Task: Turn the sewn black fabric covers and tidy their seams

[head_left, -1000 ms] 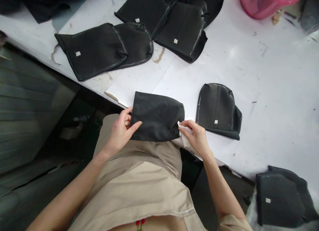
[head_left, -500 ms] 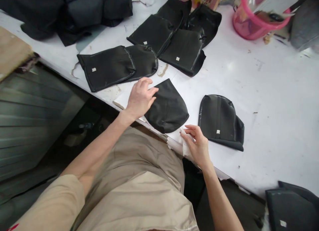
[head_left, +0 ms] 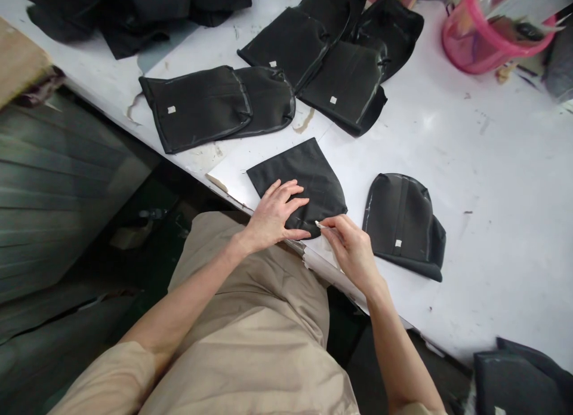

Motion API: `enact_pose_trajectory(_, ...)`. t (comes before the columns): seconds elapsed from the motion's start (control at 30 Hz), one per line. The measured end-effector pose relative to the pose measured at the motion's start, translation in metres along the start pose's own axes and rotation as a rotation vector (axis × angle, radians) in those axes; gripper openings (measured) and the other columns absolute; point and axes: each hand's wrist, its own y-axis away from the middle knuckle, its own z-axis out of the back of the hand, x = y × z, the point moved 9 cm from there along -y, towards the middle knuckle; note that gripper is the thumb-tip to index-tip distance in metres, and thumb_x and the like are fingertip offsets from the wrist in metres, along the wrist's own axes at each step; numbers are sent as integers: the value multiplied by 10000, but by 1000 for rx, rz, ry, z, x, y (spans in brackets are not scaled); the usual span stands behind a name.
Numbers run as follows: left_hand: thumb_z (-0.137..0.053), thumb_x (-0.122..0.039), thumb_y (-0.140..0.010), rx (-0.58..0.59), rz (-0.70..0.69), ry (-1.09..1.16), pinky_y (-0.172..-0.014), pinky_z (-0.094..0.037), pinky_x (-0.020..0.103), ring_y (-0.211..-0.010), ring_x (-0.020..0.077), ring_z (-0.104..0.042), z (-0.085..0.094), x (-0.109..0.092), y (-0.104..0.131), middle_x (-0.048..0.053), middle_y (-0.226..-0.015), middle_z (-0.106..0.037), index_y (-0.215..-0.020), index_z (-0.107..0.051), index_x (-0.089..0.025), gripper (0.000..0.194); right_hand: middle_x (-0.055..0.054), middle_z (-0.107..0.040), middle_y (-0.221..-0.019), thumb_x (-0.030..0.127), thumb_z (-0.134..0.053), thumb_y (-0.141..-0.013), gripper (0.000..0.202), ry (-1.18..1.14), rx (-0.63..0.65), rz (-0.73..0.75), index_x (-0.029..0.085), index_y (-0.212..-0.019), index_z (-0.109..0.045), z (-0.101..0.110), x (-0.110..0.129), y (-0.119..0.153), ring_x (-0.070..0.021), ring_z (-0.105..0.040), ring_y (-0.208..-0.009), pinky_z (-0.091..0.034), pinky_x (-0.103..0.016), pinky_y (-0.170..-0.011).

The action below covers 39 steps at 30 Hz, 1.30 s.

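A black fabric piece [head_left: 313, 173] with one rounded end lies flat at the front edge of the white table. My left hand [head_left: 275, 218] rests on it, fingers stretched out and spread, holding nothing. At its rounded lower edge, my right hand [head_left: 353, 245] pinches a small white cloth [head_left: 329, 243], whose tip pokes out between thumb and fingers. Most of the cloth is hidden by that hand. To the right lies a black sewn pouch [head_left: 398, 218] bearing a small white tag.
Several similar black pouches [head_left: 201, 110] overlap beyond my hands. A heap of black fabric [head_left: 143, 9] lies at the far left. A pink basket [head_left: 477, 45] with odds and ends stands at the far right. More black pieces [head_left: 519, 376] sit at the lower right edge.
My left hand has moved from the piece's upper left edge down onto its lower middle and spread flat. My right hand has brought the white cloth up to the rounded edge.
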Motion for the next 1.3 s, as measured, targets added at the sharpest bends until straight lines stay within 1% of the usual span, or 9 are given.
enact_pose_trajectory(0.1,-741,-524,-751,-13,8,-10,-1211,-224,570,-1409,344,-394,-2,0,1,158,-1383,-533,-1264,-601,-167,641,-40,-688,-982,241,-542,-972,113,2,16,25,207,-1033,-631,-7,5,-7,-170,-646,-882,-461,-269,-780)
enact_pose_trajectory(0.3,-781,-373,-711,-22,21,-47,-1224,-211,552,-1418,337,-381,-3,-3,2,164,-1392,-527,-1271,-592,-152,631,-41,-657,-941,249,-567,-961,130,20,84,83,196,-977,-684,-21,12,-25,-152,-624,-819,-451,-251,-722)
enact_pose_trajectory(0.5,-788,-330,-691,-28,40,-49,-1229,-201,552,-1413,336,-392,-3,-4,1,162,-1384,-530,-1251,-598,-153,617,-21,-592,-883,262,-574,-956,157,350,219,38,213,-913,-717,-36,9,-33,-132,-568,-710,-356,-252,-607)
enact_pose_trajectory(0.63,-786,-343,-690,-47,51,-61,-1232,-194,545,-1413,334,-391,-6,-3,2,161,-1375,-535,-1243,-601,-146,616,-18,-593,-895,269,-556,-967,166,440,273,33,233,-945,-716,-35,9,-27,-129,-559,-705,-317,-252,-583)
enact_pose_trajectory(0.8,-803,-362,-676,-62,44,-74,-1228,-197,553,-1410,340,-392,-7,-3,2,162,-1368,-537,-1245,-599,-151,640,-17,-599,-868,269,-552,-966,178,421,265,6,235,-929,-724,-25,0,-19,-132,-566,-681,-354,-253,-606)
enact_pose_trajectory(0.93,-822,-360,-657,-63,41,-76,-1222,-199,569,-1409,350,-391,-8,-3,1,168,-1368,-532,-1243,-597,-154,660,-22,-615,-857,252,-584,-946,152,199,145,7,208,-925,-728,-13,3,-23,-137,-606,-743,-426,-242,-692)
enact_pose_trajectory(1.0,-825,-347,-649,-61,42,-81,-1224,-193,569,-1411,349,-386,-8,-3,1,170,-1372,-529,-1244,-595,-151,667,-28,-616,-881,258,-579,-948,159,166,103,32,210,-964,-730,-14,9,-28,-139,-610,-767,-433,-237,-701)
enact_pose_trajectory(1.17,-807,-306,-658,-59,55,-79,-1229,-191,552,-1409,338,-393,-8,-3,1,164,-1368,-536,-1232,-602,-149,630,-32,-592,-864,236,-542,-962,191,383,194,43,208,-920,-726,-38,12,-32,-143,-584,-718,-381,-241,-616)
enact_pose_trajectory(1.3,-799,-340,-675,-64,59,-66,-1226,-194,564,-1407,344,-396,-7,-3,0,165,-1362,-538,-1227,-606,-155,614,-39,-603,-901,269,-517,-983,203,473,255,60,229,-988,-715,-34,7,-19,-146,-581,-713,-368,-249,-607)
